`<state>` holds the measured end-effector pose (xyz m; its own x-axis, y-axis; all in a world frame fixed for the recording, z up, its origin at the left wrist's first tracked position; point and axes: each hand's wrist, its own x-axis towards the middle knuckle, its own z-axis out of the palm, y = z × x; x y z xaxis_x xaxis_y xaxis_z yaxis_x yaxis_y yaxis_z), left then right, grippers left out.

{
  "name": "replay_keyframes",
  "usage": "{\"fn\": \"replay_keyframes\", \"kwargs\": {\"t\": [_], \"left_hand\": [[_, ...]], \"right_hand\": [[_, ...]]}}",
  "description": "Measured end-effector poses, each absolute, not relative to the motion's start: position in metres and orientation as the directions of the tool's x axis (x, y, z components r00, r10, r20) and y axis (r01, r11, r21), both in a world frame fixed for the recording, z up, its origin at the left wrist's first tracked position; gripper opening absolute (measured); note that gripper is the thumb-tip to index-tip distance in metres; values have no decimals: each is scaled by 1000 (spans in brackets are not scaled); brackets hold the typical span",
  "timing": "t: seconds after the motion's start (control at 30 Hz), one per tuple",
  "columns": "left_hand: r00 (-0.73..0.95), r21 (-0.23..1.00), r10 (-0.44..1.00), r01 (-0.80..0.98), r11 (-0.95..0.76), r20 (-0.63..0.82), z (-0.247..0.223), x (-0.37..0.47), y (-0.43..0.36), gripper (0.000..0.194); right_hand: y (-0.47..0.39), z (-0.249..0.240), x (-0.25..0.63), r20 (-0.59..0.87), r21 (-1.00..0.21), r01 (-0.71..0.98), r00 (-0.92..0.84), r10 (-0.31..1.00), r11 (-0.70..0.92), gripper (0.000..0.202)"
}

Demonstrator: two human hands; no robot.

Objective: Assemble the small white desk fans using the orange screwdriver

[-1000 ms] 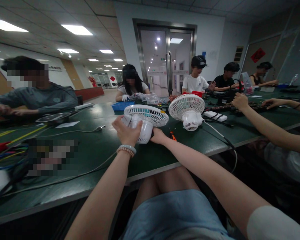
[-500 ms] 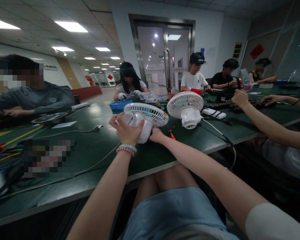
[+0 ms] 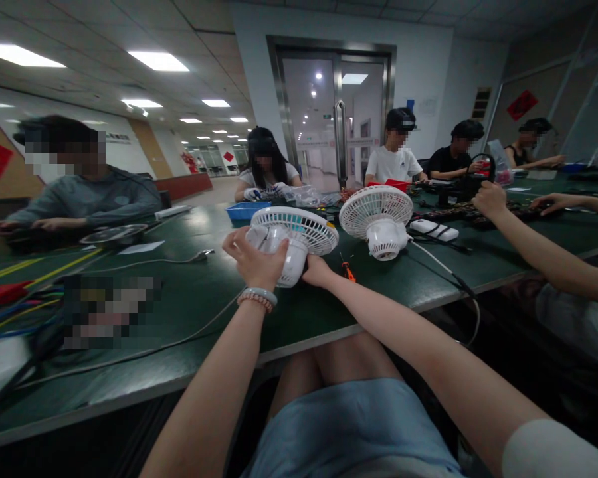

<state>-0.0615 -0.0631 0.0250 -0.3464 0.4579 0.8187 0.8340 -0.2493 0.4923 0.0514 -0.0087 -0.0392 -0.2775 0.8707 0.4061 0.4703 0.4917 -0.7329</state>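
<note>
A white electric fan [image 3: 294, 255] is tilted over the green table, its round grille facing away from me. My left hand [image 3: 256, 259] is closed around the back of its motor housing, thumb on the near side and fingers on the left. Against the right side of the housing is my right hand [image 3: 319, 271], closed on the fan, its fingertips hidden behind it. Just right of that hand lies an orange-handled screwdriver [image 3: 348, 271]. A second white fan [image 3: 381, 232] rests behind it with its motor housing towards me.
The green table [image 3: 189, 312] carries a pale cable [image 3: 179, 342] on the left and a blue tray [image 3: 246, 211] behind the fan. A white power strip [image 3: 433, 230] lies at the right, near a neighbour's hand [image 3: 489, 199]. Several people sit around the table.
The whole view has shifted slightly, so things appear a little further right and lower. Both hands keep their hold on the fan, which has hardly moved.
</note>
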Motion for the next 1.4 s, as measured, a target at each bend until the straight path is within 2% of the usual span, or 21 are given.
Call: {"fn": "replay_keyframes", "kwargs": {"t": [0.13, 0.33, 0.6, 0.73, 0.9, 1.03, 1.13, 1.23, 1.4], "left_hand": [[-353, 491, 440, 833, -254, 826, 24, -64, -61, 69], [-395, 525, 435, 818, -235, 809, 18, -73, -51, 68], [-504, 640, 457, 739, -212, 733, 8, -94, -32, 69], [-600, 753, 507, 636, -167, 619, -1, -111, -18, 71], [-702, 886, 582, 458, -72, 411, -12, -125, -5, 76], [-741, 956, 624, 292, -32, 247, -18, -128, 3, 74], [-747, 982, 648, 186, -10, 148, -19, -128, 6, 69], [-758, 981, 634, 193, -10, 156, -18, -125, 7, 68], [-745, 938, 587, 336, -80, 317, -15, -117, 4, 68]], "right_hand": [[-11, -36, 52, 424, -714, 485, -274, 863, 505, 55], [-8, -39, 50, 367, -708, 542, -265, 892, 452, 54], [-2, -44, 48, 448, -688, 495, -286, 847, 531, 48], [-5, -43, 47, 492, -653, 497, -294, 819, 571, 43], [-12, -40, 50, 537, -644, 451, -309, 785, 618, 48], [-11, -39, 51, 544, -656, 444, -282, 790, 610, 51], [-10, -38, 51, 548, -667, 449, -246, 800, 595, 45], [-10, -37, 51, 550, -676, 453, -214, 807, 581, 38], [-12, -33, 52, 531, -686, 504, -146, 835, 524, 34]]}}
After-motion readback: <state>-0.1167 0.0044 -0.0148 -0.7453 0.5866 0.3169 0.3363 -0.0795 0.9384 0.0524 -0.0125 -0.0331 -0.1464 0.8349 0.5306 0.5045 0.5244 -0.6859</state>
